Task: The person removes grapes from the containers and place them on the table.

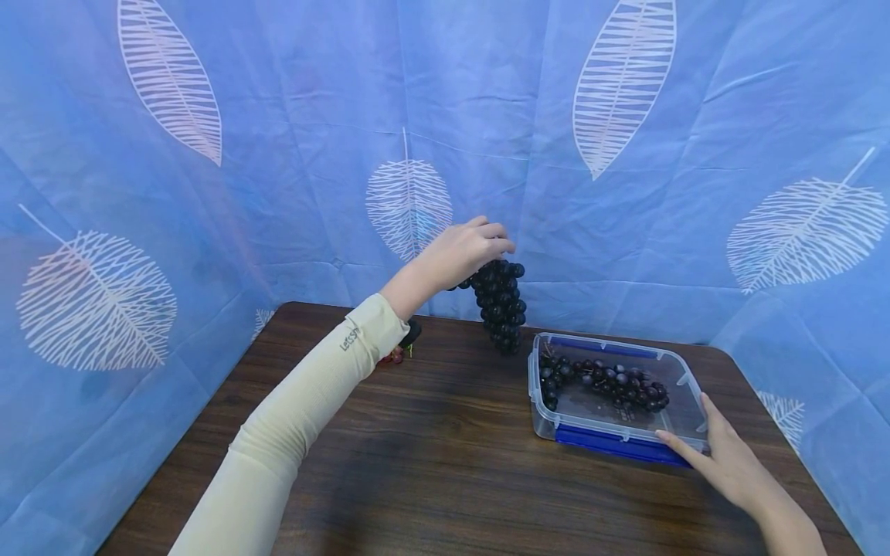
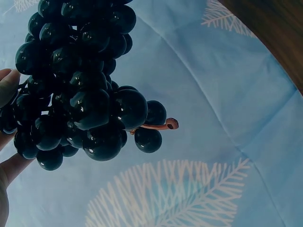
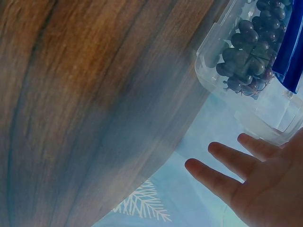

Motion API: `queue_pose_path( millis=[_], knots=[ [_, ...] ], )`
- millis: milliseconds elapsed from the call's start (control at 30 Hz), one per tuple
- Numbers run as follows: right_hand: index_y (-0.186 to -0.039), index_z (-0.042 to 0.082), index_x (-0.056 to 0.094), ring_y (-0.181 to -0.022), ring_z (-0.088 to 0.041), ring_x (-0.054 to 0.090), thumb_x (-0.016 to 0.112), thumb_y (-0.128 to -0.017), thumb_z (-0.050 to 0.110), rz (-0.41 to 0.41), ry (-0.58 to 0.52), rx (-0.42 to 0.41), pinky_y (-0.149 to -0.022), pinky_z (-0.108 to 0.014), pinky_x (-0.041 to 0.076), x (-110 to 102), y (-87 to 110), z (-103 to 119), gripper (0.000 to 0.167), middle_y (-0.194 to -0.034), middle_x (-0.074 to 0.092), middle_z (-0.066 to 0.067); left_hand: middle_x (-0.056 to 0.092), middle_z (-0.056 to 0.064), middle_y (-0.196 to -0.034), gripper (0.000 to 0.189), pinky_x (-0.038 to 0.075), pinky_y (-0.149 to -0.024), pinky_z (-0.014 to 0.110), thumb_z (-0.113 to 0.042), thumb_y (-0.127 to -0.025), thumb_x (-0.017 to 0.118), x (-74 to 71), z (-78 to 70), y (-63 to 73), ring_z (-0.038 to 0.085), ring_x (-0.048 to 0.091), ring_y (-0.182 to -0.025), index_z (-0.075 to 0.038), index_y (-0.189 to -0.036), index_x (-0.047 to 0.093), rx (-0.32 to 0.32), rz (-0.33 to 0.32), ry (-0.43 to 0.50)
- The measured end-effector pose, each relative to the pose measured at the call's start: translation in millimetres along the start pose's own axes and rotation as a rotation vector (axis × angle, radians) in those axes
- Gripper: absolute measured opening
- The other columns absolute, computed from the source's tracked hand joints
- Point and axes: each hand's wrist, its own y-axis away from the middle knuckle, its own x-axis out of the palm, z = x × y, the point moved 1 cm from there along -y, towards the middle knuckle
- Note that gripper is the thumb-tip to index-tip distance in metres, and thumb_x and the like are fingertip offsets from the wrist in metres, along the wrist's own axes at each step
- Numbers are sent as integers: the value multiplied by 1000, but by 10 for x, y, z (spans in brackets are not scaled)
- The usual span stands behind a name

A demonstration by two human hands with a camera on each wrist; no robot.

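In the head view my left hand (image 1: 464,251) holds a bunch of black grapes (image 1: 499,305) by its upper part, and the bunch hangs over the back of the table. In the left wrist view, glossy grapes (image 2: 90,109) and a brown stem end show, with fingertips at the left edge. My right hand (image 1: 730,463) is at the right front corner of a clear plastic box (image 1: 612,431) with blue clips, its fingers straight along the side and the thumb at the front rim. Inside the box lies another bunch of dark grapes (image 1: 619,382).
Partly behind the left sleeve (image 1: 313,386), small red fruits (image 1: 395,356) and a dark round thing (image 1: 412,332) lie on the brown wooden table (image 1: 445,463). A blue curtain (image 1: 313,154) with white leaf prints stands round the table's back and sides.
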Motion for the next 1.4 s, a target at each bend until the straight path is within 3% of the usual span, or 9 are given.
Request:
queue_pose_path(
  millis=[1133,1400],
  knots=[
    [-156,-13,-25,-133,-78,19,49,-107,61,0,-28,-5,-100,-87,30,1,3,-5,115,-154,-4,-56,72,7,-122,25,59,-85,31,-5,-103,68,464,-110,254,25,64,-105,-11,-126,77,8,119,2],
    [-155,-14,-25,-133,-78,20,48,-108,61,-1,-23,-7,-99,-86,31,8,-4,-11,115,-154,-3,-57,72,7,-123,27,60,-83,30,-5,-102,69,570,-108,298,25,65,-105,-10,-127,76,-2,114,13]
  ],
)
